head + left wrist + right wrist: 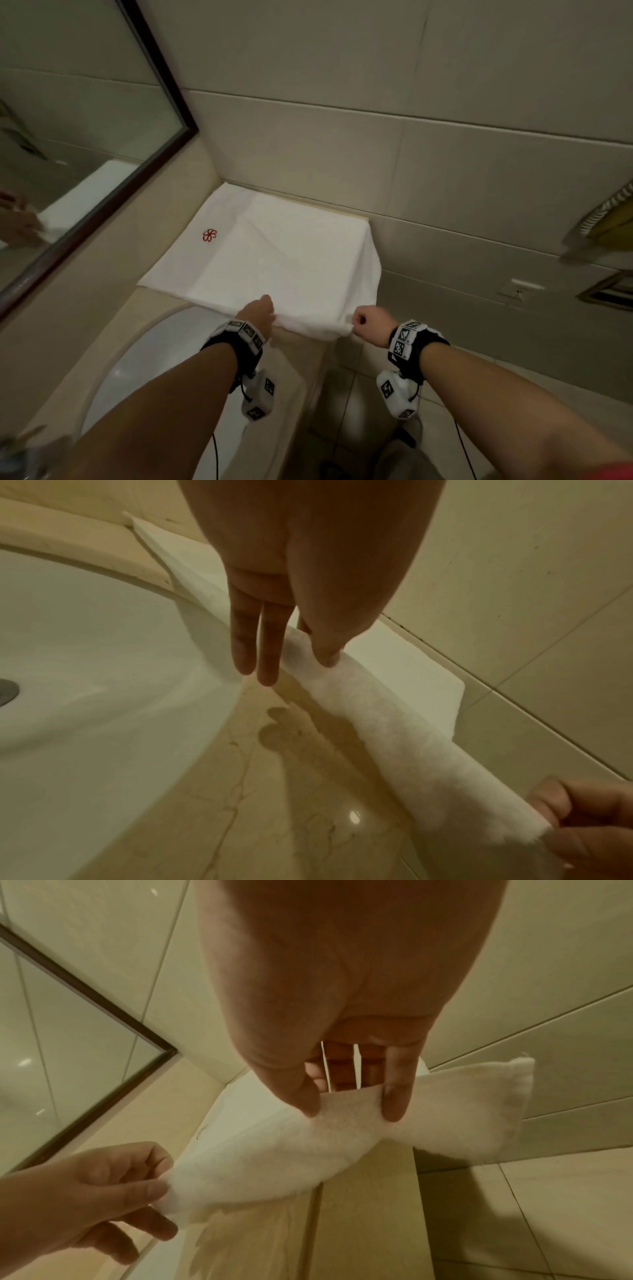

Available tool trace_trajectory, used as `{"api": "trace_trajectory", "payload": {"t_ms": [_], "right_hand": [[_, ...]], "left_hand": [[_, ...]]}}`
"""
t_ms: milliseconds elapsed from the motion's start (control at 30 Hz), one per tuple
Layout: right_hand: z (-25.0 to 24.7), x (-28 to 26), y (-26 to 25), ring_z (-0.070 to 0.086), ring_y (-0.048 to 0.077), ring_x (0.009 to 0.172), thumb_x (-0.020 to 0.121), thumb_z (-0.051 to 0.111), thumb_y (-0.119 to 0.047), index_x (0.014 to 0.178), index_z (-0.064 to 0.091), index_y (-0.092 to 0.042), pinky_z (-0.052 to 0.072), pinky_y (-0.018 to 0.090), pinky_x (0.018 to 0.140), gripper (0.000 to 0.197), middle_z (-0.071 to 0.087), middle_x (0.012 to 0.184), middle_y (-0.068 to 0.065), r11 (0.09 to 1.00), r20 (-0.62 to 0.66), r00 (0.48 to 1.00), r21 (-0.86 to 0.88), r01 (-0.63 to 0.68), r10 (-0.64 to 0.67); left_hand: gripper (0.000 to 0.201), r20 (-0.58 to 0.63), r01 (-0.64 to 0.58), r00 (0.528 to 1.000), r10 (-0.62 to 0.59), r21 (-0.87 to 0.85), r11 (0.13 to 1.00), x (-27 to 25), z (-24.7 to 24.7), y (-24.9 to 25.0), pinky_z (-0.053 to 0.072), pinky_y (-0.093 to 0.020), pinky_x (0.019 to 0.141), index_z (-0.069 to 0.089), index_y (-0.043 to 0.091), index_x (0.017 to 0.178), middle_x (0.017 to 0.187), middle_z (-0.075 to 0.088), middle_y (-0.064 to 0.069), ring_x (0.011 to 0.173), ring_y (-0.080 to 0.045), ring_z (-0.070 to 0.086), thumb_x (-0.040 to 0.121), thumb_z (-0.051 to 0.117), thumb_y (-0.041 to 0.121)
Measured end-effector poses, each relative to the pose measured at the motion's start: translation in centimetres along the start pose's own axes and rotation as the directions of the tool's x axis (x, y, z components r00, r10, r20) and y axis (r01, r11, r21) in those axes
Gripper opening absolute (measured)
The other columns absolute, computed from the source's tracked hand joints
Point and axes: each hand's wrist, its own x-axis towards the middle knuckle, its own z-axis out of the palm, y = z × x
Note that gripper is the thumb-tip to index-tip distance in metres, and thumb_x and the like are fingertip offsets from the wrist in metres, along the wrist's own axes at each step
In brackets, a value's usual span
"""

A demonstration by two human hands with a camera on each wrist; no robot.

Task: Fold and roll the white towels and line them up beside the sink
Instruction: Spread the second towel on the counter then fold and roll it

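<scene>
At the far left a dark-framed mirror [102,178] hangs on the tiled wall [411,154]; below it, at the lower left, the white sink [147,356] is set into the beige desk [113,284]; its drain [6,693] shows at the edge of the left wrist view. Just right of the sink the white towel [274,253] lies spread flat on the desk, reaching back to the wall, with a small red flower emblem [209,235] near its left edge and its right side hanging over the end of the desk. The left hand [258,313] is at the towel's near edge, close beside the sink rim; its grip is a pinch, thumb on top of the cloth and at least one finger under it, while two other fingers [267,647] point straight past the hem; the near edge is lifted into a soft fold [377,718] between the two hands. The right hand [371,323] holds the same edge at the towel's near right corner; its grip is likewise a pinch, thumb and forefinger pressed on the cloth, the corner flap [479,1104] sticking out beyond them. At the far right a striped cloth [606,212] hangs by the wall.
</scene>
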Motion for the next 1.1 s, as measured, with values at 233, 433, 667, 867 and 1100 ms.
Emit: {"api": "trace_trajectory", "payload": {"t_ms": [233,433,667,867,1100], "right_hand": [[-1.8,0.8,0.6,0.052,0.019,0.078,0.085,0.058,-0.016,0.072,0.048,-0.023,0.038,0.026,0.062,0.018,0.056,0.080,-0.002,0.998,-0.066,0.998,0.060,0.001,0.003],[-3.3,2.4,1.7,0.051,0.016,0.077,0.088,0.059,-0.016,0.077,0.052,-0.019,0.038,0.024,0.063,0.013,0.055,0.079,-0.005,0.998,-0.059,0.998,0.059,0.010,-0.007],[-7.0,6.1,3.3,0.055,0.013,0.071,0.087,0.062,-0.018,0.071,0.051,-0.028,0.044,0.024,0.064,0.022,0.057,0.079,-0.006,0.993,-0.016,1.000,0.115,-0.005,0.007],[-11.0,10.0,5.3,0.058,0.018,0.077,0.088,0.061,-0.017,0.081,0.059,-0.018,0.051,0.030,0.065,0.007,0.059,0.082,-0.001,0.967,-0.011,0.999,0.252,-0.047,0.051],[-14.8,14.6,7.3,0.054,0.021,0.082,0.092,0.057,-0.017,0.092,0.057,-0.011,0.050,0.040,0.080,0.006,0.056,0.084,0.003,0.919,-0.083,0.989,0.386,-0.082,0.123]], "left_hand": [[0.013,-0.035,0.023,0.999,-0.020,0.092,0.996,1.8,-1.1,0.4,0.044,-0.029,0.084,0.054,0.015,0.107,0.115,0.058,-0.010,0.105,-0.026,0.057,0.097,0.046,0.016],[0.026,-0.055,0.101,0.994,-0.098,0.062,0.993,3.7,-2.5,1.0,0.049,-0.032,0.082,0.061,0.014,0.109,0.115,0.059,-0.010,0.102,-0.027,0.060,0.098,0.047,0.033],[0.022,-0.119,0.156,0.978,-0.170,-0.118,0.981,7.7,-5.3,2.6,0.046,-0.034,0.081,0.064,0.009,0.102,0.107,0.064,-0.013,0.100,-0.032,0.059,0.095,0.056,0.028],[0.026,-0.163,0.156,0.971,-0.174,-0.116,0.981,12.6,-7.5,5.6,0.045,-0.036,0.088,0.064,0.012,0.107,0.112,0.064,-0.014,0.105,-0.034,0.057,0.095,0.058,0.033],[0.030,-0.249,0.103,0.962,-0.112,-0.049,0.993,18.2,-10.2,9.7,0.044,-0.038,0.086,0.065,0.010,0.110,0.111,0.062,-0.018,0.105,-0.038,0.055,0.095,0.057,0.035]]}}
